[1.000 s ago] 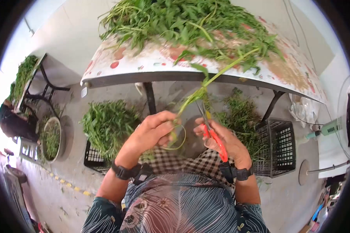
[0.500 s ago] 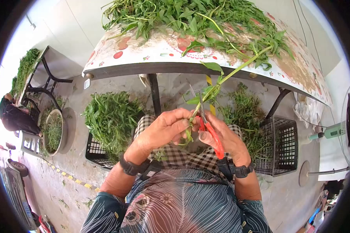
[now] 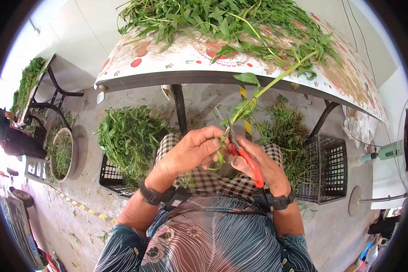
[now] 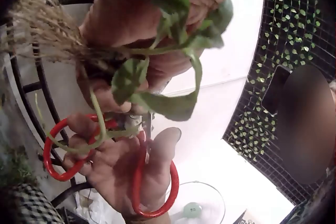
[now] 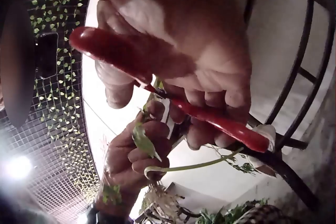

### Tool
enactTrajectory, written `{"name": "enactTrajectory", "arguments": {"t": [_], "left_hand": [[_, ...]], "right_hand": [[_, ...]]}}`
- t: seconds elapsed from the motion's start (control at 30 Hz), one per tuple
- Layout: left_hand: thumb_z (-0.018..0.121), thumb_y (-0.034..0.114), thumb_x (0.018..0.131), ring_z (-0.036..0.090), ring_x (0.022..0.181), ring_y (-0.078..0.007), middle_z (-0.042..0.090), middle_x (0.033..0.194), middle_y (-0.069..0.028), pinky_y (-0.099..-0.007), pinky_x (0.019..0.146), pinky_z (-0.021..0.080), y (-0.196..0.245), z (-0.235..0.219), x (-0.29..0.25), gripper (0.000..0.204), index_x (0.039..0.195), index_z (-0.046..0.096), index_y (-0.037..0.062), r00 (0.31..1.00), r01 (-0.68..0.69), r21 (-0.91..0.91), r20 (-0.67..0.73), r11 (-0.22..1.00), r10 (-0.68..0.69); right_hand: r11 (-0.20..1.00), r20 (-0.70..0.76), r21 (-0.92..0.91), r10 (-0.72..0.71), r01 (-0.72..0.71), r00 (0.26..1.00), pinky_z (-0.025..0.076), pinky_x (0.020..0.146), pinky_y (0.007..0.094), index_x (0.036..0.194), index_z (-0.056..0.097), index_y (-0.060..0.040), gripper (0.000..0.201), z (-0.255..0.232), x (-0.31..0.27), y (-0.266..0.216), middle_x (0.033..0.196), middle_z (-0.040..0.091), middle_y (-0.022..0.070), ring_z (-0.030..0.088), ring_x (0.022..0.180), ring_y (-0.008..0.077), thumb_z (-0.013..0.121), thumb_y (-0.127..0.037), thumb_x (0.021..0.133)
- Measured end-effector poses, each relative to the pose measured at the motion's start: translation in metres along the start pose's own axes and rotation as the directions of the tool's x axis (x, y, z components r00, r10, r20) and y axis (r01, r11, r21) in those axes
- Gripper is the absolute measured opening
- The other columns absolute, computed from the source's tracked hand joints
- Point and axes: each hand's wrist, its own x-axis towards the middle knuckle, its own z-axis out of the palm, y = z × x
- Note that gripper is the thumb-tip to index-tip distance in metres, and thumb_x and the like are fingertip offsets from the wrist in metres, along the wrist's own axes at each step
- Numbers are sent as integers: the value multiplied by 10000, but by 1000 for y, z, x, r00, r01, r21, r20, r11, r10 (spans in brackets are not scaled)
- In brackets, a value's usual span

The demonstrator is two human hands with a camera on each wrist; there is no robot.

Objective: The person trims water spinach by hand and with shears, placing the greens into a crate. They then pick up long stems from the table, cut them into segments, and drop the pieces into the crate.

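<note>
My left hand (image 3: 190, 152) pinches a long leafy green stem (image 3: 283, 76) near its lower end. The stem slants up to the right, its top over the table edge. Pale, stringy roots (image 4: 44, 22) hang by that hand in the left wrist view, along with a few drooping leaves (image 4: 165, 103). In my right hand (image 3: 265, 165) are red-handled scissors (image 3: 254, 171), thumb and fingers through the loops. Their narrow-set blades (image 3: 229, 124) point up and lie across the stem just beyond my left fingertips. The two hands almost meet above my lap.
A table (image 3: 118, 75) ahead bears a heap of greens (image 3: 204, 22). Below are a crate (image 3: 111, 174) piled with leafy bunches (image 3: 129, 136), a black crate (image 3: 333, 172) and loose greens (image 3: 281, 127). Further left, a person (image 3: 20, 140) sits near a round tub (image 3: 72, 158).
My hands have come together, and the scissors have moved left onto the stem beside my left fingers. Over the last half second their blades have drawn closer together.
</note>
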Motion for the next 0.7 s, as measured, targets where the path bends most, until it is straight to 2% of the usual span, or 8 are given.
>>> {"name": "enactTrajectory", "arguments": {"t": [0.1,0.3,0.4,0.43,0.5,0.6,0.63,0.7], "left_hand": [[487,233,942,482,519,-44,511,628,36,-196,486,421,0,0,-1,225,1026,566,40,1000,12,14,-15,1000,-12],[494,219,937,497,559,-46,531,676,33,-205,525,431,0,-2,1,217,1035,573,43,1000,24,10,1,1000,-24],[501,194,922,568,693,-109,597,800,-29,-249,633,475,-12,-9,7,214,1024,576,21,995,-96,161,-12,982,99],[506,188,915,576,750,-132,606,853,-49,-266,678,475,-15,-13,8,220,1029,574,13,976,-178,441,-37,879,216],[516,176,902,593,863,-178,623,958,-88,-300,767,475,-14,-20,12,232,1039,570,-3,895,-241,864,22,442,446],[527,181,892,586,947,-211,614,1034,-125,-326,828,456,2,-14,16,266,1065,564,-17,908,-251,645,-102,722,407],[518,266,910,578,967,-204,600,1082,-104,-324,829,453,6,-13,20,348,1143,542,9,927,-240,616,-85,750,366],[502,338,917,568,987,-208,586,1106,-94,-323,834,449,14,-2,35,415,1188,516,24,960,-221,329,-92,918,265]], "right_hand": [[997,-101,11,-74,76,992,439,716,262,1138,504,15,654,7,6,13,871,556,53,519,795,127,568,-554,823],[1000,-137,28,-7,11,991,405,627,201,1124,541,-2,519,6,4,20,794,556,5,493,718,49,559,-452,866],[987,-100,154,69,-53,993,418,648,218,1156,543,7,322,-1,1,31,788,551,7,476,690,69,573,-154,879],[925,-52,328,221,-193,974,422,652,220,1160,538,8,332,-4,0,33,798,555,7,484,698,71,580,-159,876],[662,113,613,468,-432,876,431,660,225,1169,526,9,355,-15,-5,35,818,564,8,500,715,74,596,-168,869],[939,65,180,286,-293,956,449,684,240,1200,498,-12,398,-27,-19,55,889,594,29,532,755,93,605,-200,866],[973,31,114,199,-201,980,457,683,246,1218,481,-40,440,-31,-28,49,944,608,43,554,800,105,629,-234,852],[953,-36,168,262,-253,964,457,694,245,1196,489,-36,530,-37,-36,50,933,620,58,573,824,112,666,-348,806]]}}
